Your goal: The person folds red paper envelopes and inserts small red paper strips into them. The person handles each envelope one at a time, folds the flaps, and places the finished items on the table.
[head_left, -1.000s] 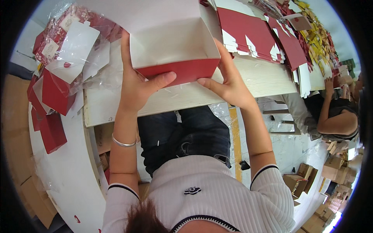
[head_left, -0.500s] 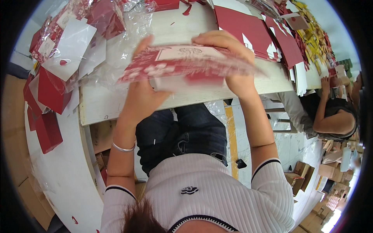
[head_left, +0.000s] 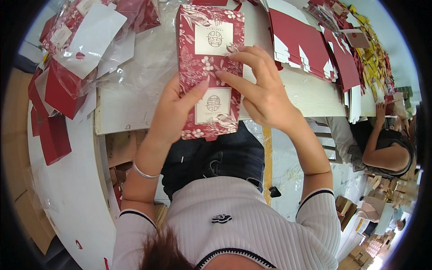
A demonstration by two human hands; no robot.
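Note:
A flat, long red cardboard box blank (head_left: 208,74) with pale floral print and two cream panels is upright in front of me, over the table's near edge. My left hand (head_left: 177,105) is closed on its left edge, thumb across the printed face and the other fingers behind it. My right hand (head_left: 265,87) lies at the right edge, fingers spread, with fingertips resting on the printed face between the two cream panels. A small red tab (head_left: 210,138) sticks out at the bottom end.
Plain red card sheets with white flaps (head_left: 299,42) lie stacked at the right of the white table (head_left: 135,105). Clear plastic, white card (head_left: 87,40) and folded red boxes (head_left: 56,139) crowd the left. A co-worker (head_left: 382,139) sits at far right.
The box blank was tilted nearly flat and blurred between both hands; now its printed face is turned toward me, long side upright. My right hand has shifted from the far edge onto the face.

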